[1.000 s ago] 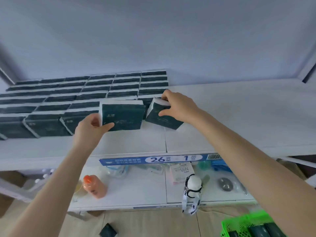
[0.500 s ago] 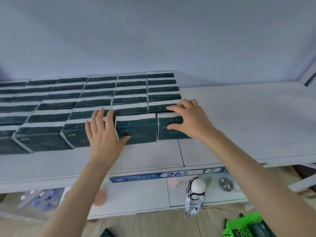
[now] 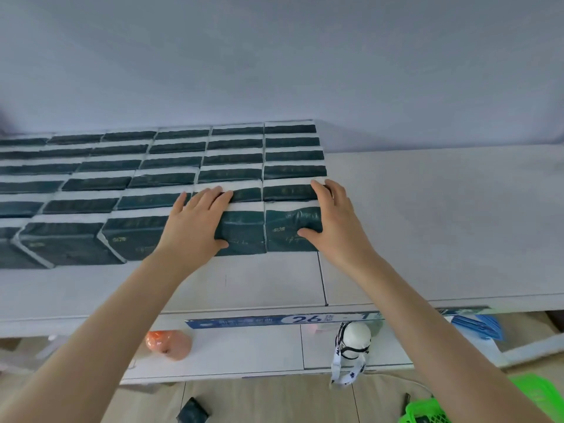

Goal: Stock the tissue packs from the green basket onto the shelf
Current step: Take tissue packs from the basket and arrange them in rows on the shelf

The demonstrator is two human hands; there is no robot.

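Both hands lie flat on the front row of packs (image 3: pixel 91 239) on the shelf (image 3: pixel 427 227), at the row's right end. The left hand (image 3: pixel 195 222) rests with its fingers straight across the top of the second pack (image 3: pixel 244 233), thumb against its front face. The right hand (image 3: pixel 334 222) covers the end pack (image 3: pixel 287 230) the same way, fingers stretched to the back edge and thumb denting the wrapper. Neither hand grips anything. I take this as squaring up: pushing back and inward, so these two sit tight against the row behind and flush with their neighbours.

A second ago each hand carried a tilted pack. Half a second ago both packs stood upright with a gap between them, and the left hand sat spread over the pack further left. Now the two touch, and the left hand has shifted onto its own pack.

The basket (image 3: pixel 427 410) shows only a corner, down on the floor at the right.
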